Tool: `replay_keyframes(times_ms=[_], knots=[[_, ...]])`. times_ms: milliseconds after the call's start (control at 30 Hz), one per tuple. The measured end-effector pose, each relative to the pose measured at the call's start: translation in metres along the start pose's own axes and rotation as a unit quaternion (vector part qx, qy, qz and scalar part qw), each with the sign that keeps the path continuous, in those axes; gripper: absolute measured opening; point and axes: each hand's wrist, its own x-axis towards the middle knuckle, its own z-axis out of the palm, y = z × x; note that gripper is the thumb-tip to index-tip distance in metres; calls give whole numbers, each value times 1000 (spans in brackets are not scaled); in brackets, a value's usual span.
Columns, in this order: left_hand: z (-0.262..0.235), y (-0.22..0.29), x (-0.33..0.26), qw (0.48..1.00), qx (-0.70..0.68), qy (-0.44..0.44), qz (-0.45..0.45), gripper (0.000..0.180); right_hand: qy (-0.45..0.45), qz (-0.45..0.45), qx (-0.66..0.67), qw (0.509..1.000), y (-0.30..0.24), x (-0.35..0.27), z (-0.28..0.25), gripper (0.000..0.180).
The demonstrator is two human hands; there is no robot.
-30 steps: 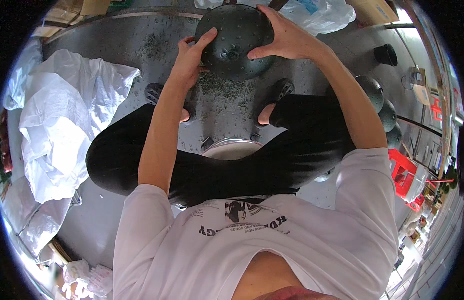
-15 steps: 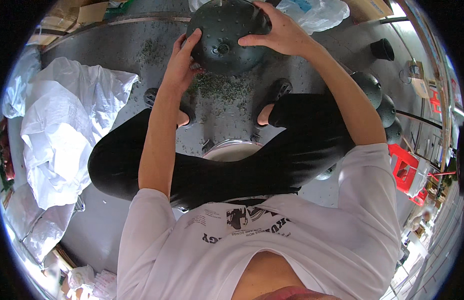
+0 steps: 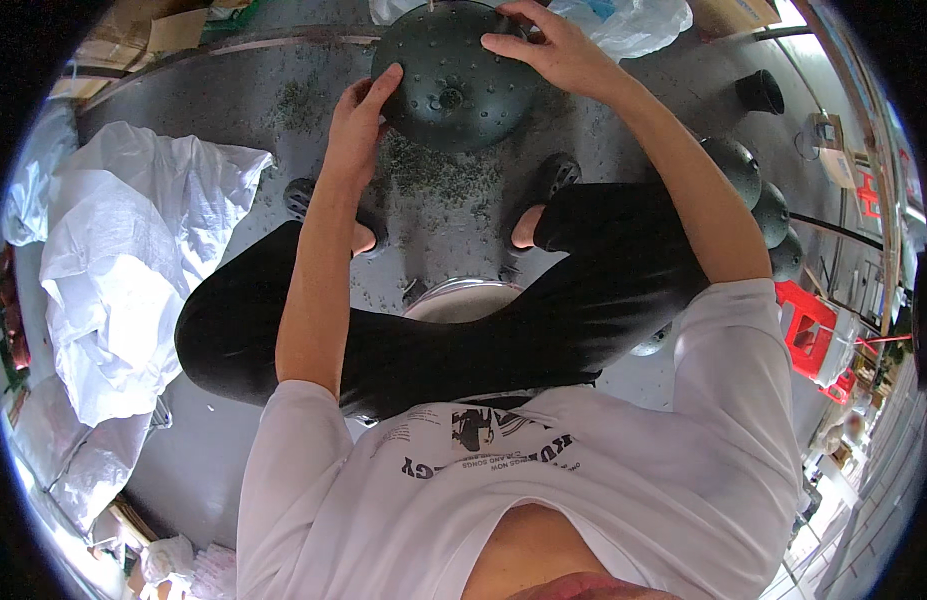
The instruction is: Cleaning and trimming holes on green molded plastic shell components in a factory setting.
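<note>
A big dark green ball (image 3: 453, 85), dotted with small studs or holes and with a round fitting on the side facing me, is held out over the floor beyond my feet. My left hand (image 3: 358, 125) grips its left side, thumb lying on the near surface and the other fingers mostly hidden behind. At the upper right, my right hand (image 3: 568, 55) clasps the ball with thumb and fingers spread on its surface. The ball's top edge is partly cut off by the picture's rim.
Small green bits (image 3: 448, 175) lie scattered on the grey floor. More dark green balls (image 3: 770, 215) are stacked at the right, near a red stool (image 3: 808, 325) and a black pot (image 3: 760, 92). White sacking (image 3: 133, 250) sits at the left. Clear plastic bags (image 3: 633, 25) lie at the far side.
The ball has turned slightly, its studs and round fitting shifting a little. My right hand has slid a little upward on it; my left hand stays on the left side.
</note>
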Motion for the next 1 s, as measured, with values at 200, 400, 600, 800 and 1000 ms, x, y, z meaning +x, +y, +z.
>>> replay_keyframes(times_ms=[200,400,600,800,1000], knots=[[3,5,-3,1000,-21,4,-7,75,23,-25,21,999,20,10,4,62],[3,7,-6,993,-96,-60,-34,60,84,-46,151,984,21,19,7,35],[4,4,-8,994,-74,-84,3,51,128,-160,160,966,35,25,4,15],[2,5,-5,995,-65,-74,7,57,67,-163,163,971,32,21,1,12],[5,1,-7,995,-74,4,68,58,52,-155,169,972,30,20,5,14]])
